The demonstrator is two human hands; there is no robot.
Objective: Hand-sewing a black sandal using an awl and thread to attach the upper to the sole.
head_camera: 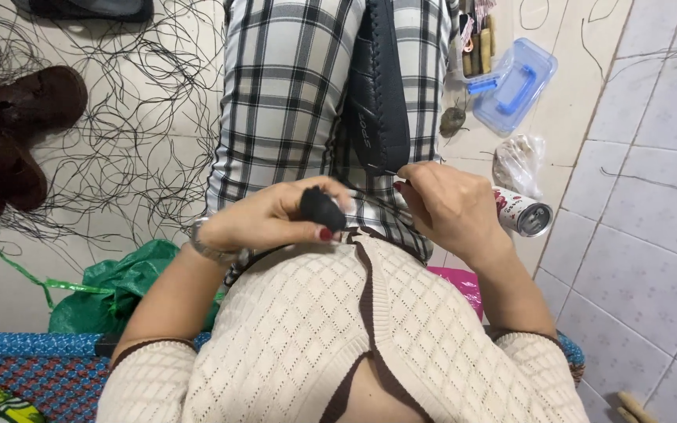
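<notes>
Head view: your left hand (276,215) is closed round a small black lump (322,208). Your right hand (447,205) pinches a thin needle (381,171) at the edge of the dark shoe sole (378,94) lying along your checked lap (284,94). Loose black threads (135,133) litter the floor.

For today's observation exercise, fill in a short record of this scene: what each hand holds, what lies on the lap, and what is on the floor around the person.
left hand: grips a small dark object, kind unclear
right hand: fingertips pinched at the edge of the dark shoe sole, apparently on a thread
lap: the sole rests on plaid trousers
floor, left: loose dark threads, brown sandals, green plastic bag
floor, right: blue plastic box, drink can lying on its side
</notes>
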